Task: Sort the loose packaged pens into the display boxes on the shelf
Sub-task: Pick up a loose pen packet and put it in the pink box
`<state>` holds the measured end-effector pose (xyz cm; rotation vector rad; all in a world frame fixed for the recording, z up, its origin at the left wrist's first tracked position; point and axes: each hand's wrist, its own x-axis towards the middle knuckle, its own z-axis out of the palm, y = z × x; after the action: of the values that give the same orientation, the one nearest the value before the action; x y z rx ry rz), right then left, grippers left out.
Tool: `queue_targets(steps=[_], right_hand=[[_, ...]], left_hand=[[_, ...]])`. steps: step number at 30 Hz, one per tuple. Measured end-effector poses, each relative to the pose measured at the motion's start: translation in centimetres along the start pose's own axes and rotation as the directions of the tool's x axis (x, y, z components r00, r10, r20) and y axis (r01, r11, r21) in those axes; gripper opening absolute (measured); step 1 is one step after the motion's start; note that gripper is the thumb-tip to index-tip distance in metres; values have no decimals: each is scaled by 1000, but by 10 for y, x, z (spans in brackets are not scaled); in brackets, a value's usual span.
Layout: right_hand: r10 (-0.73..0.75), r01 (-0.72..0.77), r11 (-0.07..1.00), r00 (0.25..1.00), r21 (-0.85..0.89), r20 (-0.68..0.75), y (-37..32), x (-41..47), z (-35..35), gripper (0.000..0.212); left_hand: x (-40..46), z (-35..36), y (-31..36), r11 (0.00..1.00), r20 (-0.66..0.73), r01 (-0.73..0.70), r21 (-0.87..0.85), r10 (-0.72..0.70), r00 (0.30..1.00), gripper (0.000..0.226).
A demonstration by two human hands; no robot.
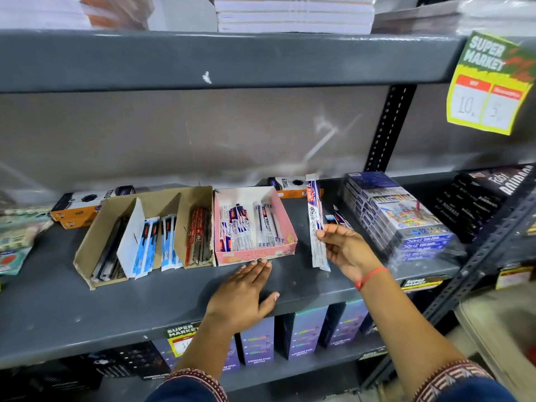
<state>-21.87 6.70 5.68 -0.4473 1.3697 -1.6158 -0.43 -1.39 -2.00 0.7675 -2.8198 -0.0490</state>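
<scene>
Two hands were over the shelf [87, 309] — the left hand [242, 288] lay flat and released, fingertips touching the pink display box [285, 227]. Its grip clenched, the right hand [343, 250] pinched one packaged pen [316, 224] upright, just right of that box. Most packs looked sorted; another loose pack [338, 219] lay behind — work remained.

The yellow tag [490, 91] at far right reads "SUPER MARKET", with "10" and "5". The held pen pack [316, 224] says "eeze-click". The crayon boxes [406, 216] say "DOMS COLOUR".
</scene>
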Motion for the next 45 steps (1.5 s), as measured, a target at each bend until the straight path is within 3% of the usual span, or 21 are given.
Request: queue_targets(steps=[7,15,20,23,27,34,39,45], right_hand=[[-33,29,999,993,35,113,0,-5,6,22],[-19,18,1000,993,9,114,-11,-1,26,21],[-82,94,969,995,-231,62,-21,14,69,23],[-113,100,860,994,-501,4,-16,35,97,22],[-201,131,579,979,-805,15,1,56,119,21],[-207,141,261,975,-955,87,13,67,128,25],[-221,183,176,965,-967,142,12,65,123,29],[-419,207,236,903,-949,93,-8,57,95,32]], left_hand=[[0,1,-1,1000,-2,1,-15,-1,1000,65],[0,-1,-1,1000,1,11,-16,-11,1000,66],[0,-4,0,997,24,45,-68,-43,999,67],[-2,-6,0,994,31,49,-96,-46,998,65],[0,-8,2,993,64,54,-108,-48,997,63],[0,-10,2,995,70,47,-92,-40,997,64],[-1,-10,4,996,35,46,-79,-43,998,63],[-2,-9,4,996,15,55,-73,-54,998,67]])
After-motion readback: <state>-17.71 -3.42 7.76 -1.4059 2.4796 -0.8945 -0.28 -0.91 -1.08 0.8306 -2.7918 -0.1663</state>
